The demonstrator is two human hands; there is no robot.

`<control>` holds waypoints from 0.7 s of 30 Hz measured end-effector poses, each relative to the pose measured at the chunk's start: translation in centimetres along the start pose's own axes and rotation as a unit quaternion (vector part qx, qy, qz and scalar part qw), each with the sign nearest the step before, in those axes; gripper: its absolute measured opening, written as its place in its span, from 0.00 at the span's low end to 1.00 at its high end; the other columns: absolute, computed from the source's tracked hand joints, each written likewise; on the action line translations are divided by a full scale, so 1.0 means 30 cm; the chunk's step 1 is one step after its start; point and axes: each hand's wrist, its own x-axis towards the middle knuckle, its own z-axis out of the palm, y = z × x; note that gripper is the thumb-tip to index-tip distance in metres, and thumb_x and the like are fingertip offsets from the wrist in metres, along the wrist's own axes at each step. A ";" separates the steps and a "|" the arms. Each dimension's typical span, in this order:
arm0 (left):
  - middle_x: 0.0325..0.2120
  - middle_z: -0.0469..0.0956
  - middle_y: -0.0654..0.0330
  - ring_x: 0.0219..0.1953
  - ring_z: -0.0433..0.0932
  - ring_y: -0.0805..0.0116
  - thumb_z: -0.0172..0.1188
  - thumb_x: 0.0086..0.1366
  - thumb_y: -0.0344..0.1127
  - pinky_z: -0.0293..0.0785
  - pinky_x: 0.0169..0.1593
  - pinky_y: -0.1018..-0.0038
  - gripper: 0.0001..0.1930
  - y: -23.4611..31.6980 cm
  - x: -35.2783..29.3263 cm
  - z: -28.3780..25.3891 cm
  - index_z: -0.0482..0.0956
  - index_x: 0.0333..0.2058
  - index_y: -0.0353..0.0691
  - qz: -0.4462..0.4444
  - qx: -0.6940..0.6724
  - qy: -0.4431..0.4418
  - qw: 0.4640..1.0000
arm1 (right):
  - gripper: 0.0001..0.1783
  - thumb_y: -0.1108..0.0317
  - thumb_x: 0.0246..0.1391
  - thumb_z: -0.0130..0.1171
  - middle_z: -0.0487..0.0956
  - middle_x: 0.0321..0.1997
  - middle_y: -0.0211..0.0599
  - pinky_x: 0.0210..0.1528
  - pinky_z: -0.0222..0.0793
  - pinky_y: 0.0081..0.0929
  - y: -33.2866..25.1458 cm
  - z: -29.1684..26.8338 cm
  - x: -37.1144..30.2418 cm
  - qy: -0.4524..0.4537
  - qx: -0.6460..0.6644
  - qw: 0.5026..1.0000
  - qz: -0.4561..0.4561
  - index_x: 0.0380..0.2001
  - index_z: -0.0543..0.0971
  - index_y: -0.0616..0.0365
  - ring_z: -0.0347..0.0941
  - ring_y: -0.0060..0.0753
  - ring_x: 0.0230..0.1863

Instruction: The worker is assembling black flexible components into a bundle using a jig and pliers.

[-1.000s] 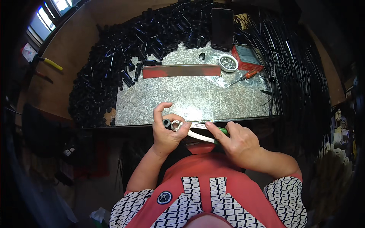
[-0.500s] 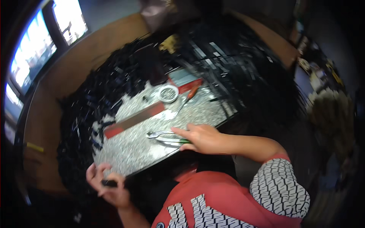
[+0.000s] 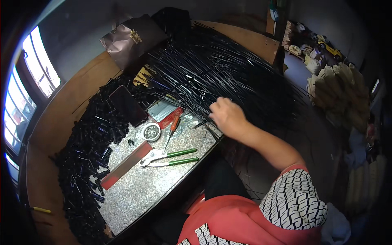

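My right hand (image 3: pixel 229 118) is over the near edge of a heap of thin black rods (image 3: pixel 212 69), its fingers bent and closed. Whatever they may pinch is hidden beneath them. My left hand is out of view. Pincers with green handles (image 3: pixel 182 153) lie on the speckled tabletop (image 3: pixel 143 196), jaws pointing left. Left of them is a long flat metal bar with red ends (image 3: pixel 126 165). A screwdriver with an orange-red handle (image 3: pixel 174 123) rests beyond the pincers, beside a white round dish (image 3: pixel 151 132) of small metal bits.
Short black tubular pieces (image 3: pixel 85 163) cover the left side. Behind the dish are a dark phone (image 3: pixel 127 105) and a red box (image 3: pixel 170 117). A brown bag (image 3: pixel 132 38) stands at the back. A curved wooden board (image 3: pixel 41 134) rims the table's far side. Pale bundles (image 3: pixel 339 90) stand at the right.
My right hand has let go of the pincers and moved up and right to the black rods. The pincers now lie on the tabletop. My left hand has left the view, which has shifted.
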 end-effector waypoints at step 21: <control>0.53 0.67 0.31 0.55 0.66 0.35 0.50 0.66 0.55 0.64 0.59 0.57 0.36 -0.974 -0.325 0.264 0.64 0.55 0.21 -0.505 0.456 -0.150 0.718 | 0.16 0.60 0.44 0.68 0.76 0.34 0.44 0.42 0.71 0.41 0.237 -0.068 -0.050 -0.099 -0.038 0.983 0.147 0.30 0.77 0.61 0.75 0.47 0.40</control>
